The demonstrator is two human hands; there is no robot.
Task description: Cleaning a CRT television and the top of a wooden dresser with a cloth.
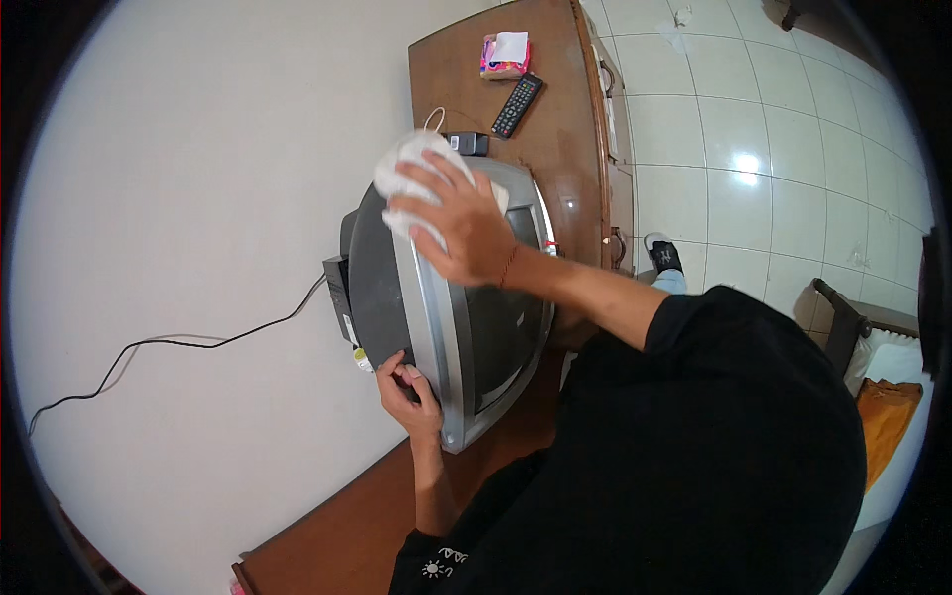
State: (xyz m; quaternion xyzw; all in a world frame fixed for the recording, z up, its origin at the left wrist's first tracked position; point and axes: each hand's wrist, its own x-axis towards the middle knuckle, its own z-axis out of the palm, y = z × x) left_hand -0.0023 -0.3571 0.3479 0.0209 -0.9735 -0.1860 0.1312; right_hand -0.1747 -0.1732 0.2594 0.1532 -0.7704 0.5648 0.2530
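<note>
A CRT television [502, 327] with a silver front frame and dark casing stands on a wooden cabinet. My right hand [465, 223] presses a white cloth [416, 167] onto the top of the casing, towards its right end. The fingers lie spread over the bunched cloth, which hides the surface under it. My left hand [409, 394] rests with bent fingers on the top at the left end, next to the silver frame, and holds nothing.
The wooden cabinet [554, 111] carries a remote control [517, 105], a pink tissue pack [504, 56] and a black adapter [468, 143]. A black box [338, 290] sits behind the television, its cable [223, 343] running along the white wall [186, 186]. Tiled floor [732, 134] lies to the right.
</note>
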